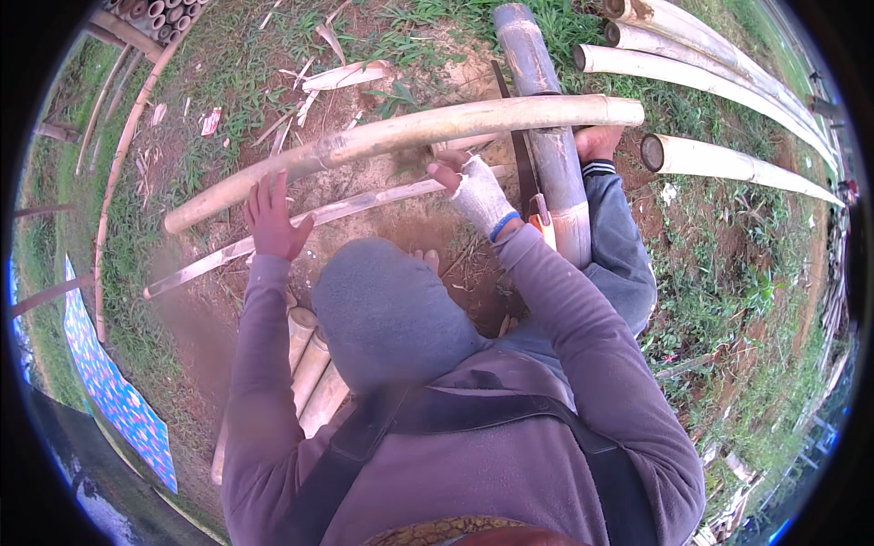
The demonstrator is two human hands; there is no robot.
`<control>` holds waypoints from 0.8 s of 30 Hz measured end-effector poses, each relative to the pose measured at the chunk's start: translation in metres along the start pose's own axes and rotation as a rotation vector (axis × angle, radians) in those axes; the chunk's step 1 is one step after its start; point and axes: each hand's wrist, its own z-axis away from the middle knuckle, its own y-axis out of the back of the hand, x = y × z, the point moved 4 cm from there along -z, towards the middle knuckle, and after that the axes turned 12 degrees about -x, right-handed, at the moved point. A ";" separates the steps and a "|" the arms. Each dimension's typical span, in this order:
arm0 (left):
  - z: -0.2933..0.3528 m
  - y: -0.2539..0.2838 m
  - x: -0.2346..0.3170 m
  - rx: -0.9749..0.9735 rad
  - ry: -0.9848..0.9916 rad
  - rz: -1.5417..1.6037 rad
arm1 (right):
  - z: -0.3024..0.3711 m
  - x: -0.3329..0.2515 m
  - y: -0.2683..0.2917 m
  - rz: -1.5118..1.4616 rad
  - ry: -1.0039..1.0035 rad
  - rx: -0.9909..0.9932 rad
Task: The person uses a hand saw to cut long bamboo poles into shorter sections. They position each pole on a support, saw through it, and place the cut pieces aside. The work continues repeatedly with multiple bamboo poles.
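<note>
A long pale bamboo pole (391, 135) lies crosswise in front of me, its right part over a thick grey bamboo (555, 168). My left hand (273, 218) is bare and open, fingers spread, with the fingertips at the pole's near side towards its left end. Just below the pole is my right hand (478, 193), in a white fingerless glove with a blue cuff; its fingers look loosely bent and apart, with nothing visible in them. A split bamboo strip (355, 206) runs below the pole and passes behind that hand. My foot (598, 143) is beside the grey bamboo, under the pole's right end.
A dark flat blade (523, 164) and an orange-and-white object (543, 226) are against the grey bamboo. Several bamboo poles (701, 77) lie at the right. More poles (319, 382) are beside my left knee. A blue patterned cloth (118, 382) lies far left.
</note>
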 end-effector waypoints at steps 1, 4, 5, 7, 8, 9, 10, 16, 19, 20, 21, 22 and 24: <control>-0.002 -0.018 0.010 -0.022 -0.003 0.040 | 0.013 0.000 0.014 0.075 -0.049 0.042; -0.011 -0.055 0.034 -0.028 0.009 0.060 | 0.033 0.030 0.069 0.349 0.020 0.167; -0.015 -0.069 0.041 -0.117 -0.012 0.118 | 0.045 0.032 0.079 0.373 0.003 0.199; -0.020 -0.091 0.049 -0.289 -0.047 0.226 | 0.065 0.042 0.092 0.333 -0.062 0.217; -0.019 -0.099 0.052 -0.309 -0.059 0.162 | 0.079 0.045 0.093 0.349 -0.083 0.235; -0.022 -0.110 0.058 -0.328 -0.087 0.102 | 0.091 0.056 0.097 0.304 -0.144 0.237; -0.025 -0.120 0.063 -0.342 -0.122 0.042 | 0.102 0.061 0.095 0.330 -0.145 0.240; -0.032 -0.135 0.035 -0.511 -0.165 -0.140 | 0.110 0.045 0.079 0.803 -0.088 0.109; -0.013 -0.104 0.003 -0.490 -0.171 -0.125 | 0.110 0.022 0.070 0.845 -0.126 0.080; -0.007 -0.100 -0.009 -0.469 -0.182 -0.116 | 0.109 0.019 0.066 0.830 -0.131 0.074; 0.001 -0.094 -0.013 -0.463 -0.219 -0.068 | 0.109 0.008 0.061 0.949 -0.001 0.137; 0.008 -0.079 -0.021 -0.454 -0.230 -0.033 | 0.106 -0.003 0.053 1.048 0.156 0.187; 0.017 -0.045 -0.019 -0.368 -0.312 0.080 | 0.106 -0.030 0.034 1.246 0.336 0.229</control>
